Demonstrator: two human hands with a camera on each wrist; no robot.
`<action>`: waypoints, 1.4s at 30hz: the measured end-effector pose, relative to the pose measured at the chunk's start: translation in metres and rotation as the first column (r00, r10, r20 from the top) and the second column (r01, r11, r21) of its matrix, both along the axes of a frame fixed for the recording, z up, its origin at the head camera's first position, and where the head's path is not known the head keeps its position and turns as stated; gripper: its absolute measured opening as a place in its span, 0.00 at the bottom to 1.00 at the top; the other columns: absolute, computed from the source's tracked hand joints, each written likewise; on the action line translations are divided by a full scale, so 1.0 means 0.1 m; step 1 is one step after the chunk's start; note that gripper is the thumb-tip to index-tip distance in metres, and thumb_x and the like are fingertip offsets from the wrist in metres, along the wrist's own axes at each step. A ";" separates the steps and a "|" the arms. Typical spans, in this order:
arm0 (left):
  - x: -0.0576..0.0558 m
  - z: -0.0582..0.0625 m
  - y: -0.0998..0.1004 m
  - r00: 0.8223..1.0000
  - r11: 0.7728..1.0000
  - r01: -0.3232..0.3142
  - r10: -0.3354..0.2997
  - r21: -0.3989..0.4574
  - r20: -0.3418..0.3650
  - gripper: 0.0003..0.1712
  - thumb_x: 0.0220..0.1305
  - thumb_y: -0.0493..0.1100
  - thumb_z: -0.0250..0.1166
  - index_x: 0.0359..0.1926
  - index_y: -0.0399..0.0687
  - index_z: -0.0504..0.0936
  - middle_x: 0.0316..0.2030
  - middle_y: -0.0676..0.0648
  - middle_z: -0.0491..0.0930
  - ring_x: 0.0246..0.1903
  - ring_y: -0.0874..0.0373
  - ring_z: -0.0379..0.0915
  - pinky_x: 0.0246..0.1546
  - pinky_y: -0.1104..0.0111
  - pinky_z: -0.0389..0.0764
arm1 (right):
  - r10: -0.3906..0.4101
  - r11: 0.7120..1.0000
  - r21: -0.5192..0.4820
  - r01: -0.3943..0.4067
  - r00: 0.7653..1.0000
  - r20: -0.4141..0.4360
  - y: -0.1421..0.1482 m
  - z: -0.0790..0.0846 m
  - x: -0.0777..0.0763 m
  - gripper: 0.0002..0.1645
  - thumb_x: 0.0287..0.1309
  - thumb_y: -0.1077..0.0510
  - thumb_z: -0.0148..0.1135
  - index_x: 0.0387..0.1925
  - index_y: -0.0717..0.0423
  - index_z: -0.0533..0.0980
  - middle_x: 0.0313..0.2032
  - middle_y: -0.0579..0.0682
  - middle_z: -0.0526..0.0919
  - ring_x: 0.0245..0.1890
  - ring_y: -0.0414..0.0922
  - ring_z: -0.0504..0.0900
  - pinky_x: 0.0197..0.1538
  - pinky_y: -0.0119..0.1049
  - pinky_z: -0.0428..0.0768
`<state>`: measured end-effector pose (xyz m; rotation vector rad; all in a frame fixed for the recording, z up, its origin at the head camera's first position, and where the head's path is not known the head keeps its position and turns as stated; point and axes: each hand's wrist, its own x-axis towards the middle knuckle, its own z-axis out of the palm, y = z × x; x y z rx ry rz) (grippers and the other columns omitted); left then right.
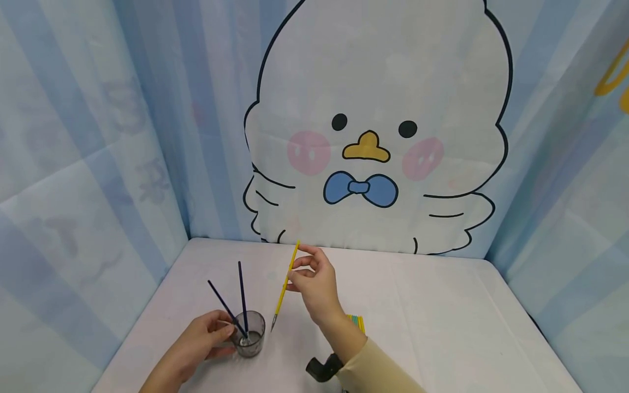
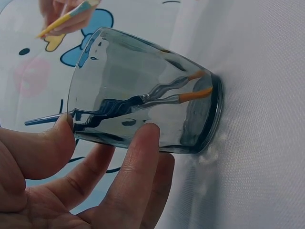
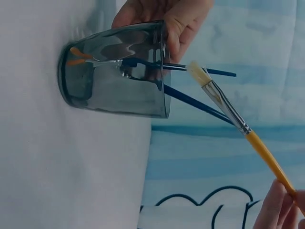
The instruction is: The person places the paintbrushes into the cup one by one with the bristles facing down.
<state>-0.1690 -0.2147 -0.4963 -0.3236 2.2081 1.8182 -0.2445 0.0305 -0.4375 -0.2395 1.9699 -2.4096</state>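
Observation:
My left hand (image 1: 203,335) holds a clear grey drinking glass (image 1: 256,322) upright on the table, thumb at the rim and fingertips along its side. Two dark blue paintbrushes (image 3: 195,102) lean inside it, their orange bristles down near the bottom in the left wrist view. With thumb and fingers my right hand (image 1: 316,284) pinches a yellow paintbrush (image 1: 283,292) by its handle, to the right of the glass. This brush tilts with its pale, flat bristles (image 3: 198,74) downward; in the right wrist view they overlap the blue handles beyond the glass rim.
Partly behind the right forearm lie several yellow and green sticks (image 1: 361,323) on the white-covered table (image 1: 442,316). A black curved piece (image 1: 324,369) sits by the right sleeve. Blue-striped curtains (image 1: 216,136) with a cartoon bird surround the table at the back and sides.

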 end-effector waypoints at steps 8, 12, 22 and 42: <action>0.00 -0.03 -0.02 1.000 1.000 0.006 -0.006 -0.003 0.002 0.13 0.80 0.33 0.60 0.58 0.27 0.76 0.49 0.34 0.83 0.45 0.52 0.85 0.47 0.52 0.95 | 0.000 1.000 0.004 0.000 0.999 -0.051 -0.17 -0.03 -0.01 0.36 0.59 0.78 0.65 0.66 0.50 0.76 0.40 0.50 0.79 0.33 0.42 0.84 0.39 0.39 0.95; -0.01 -0.03 -0.03 1.000 1.000 0.011 -0.011 0.012 0.000 0.13 0.80 0.33 0.60 0.59 0.27 0.76 0.49 0.35 0.83 0.45 0.53 0.85 0.48 0.52 0.95 | 0.011 0.999 0.033 -0.009 0.997 -0.071 -0.24 -0.07 -0.02 0.36 0.60 0.77 0.65 0.66 0.51 0.76 0.40 0.52 0.79 0.34 0.42 0.84 0.39 0.38 0.95; -0.02 -0.04 -0.02 1.000 1.000 0.007 -0.007 0.010 0.005 0.13 0.80 0.33 0.60 0.58 0.28 0.76 0.49 0.35 0.83 0.44 0.52 0.86 0.48 0.52 0.95 | 0.065 0.988 0.142 -0.055 0.995 -0.072 -0.39 -0.28 -0.03 0.34 0.61 0.76 0.64 0.66 0.48 0.78 0.43 0.57 0.80 0.35 0.42 0.84 0.40 0.40 0.95; -0.02 -0.03 -0.04 1.000 0.999 0.024 -0.024 0.032 -0.012 0.14 0.78 0.33 0.61 0.57 0.26 0.76 0.47 0.37 0.84 0.45 0.53 0.85 0.47 0.52 0.95 | 0.203 0.954 0.234 -0.186 0.978 -0.050 -0.59 -0.48 -0.01 0.32 0.64 0.74 0.65 0.67 0.51 0.78 0.43 0.54 0.81 0.36 0.39 0.83 0.41 0.31 0.93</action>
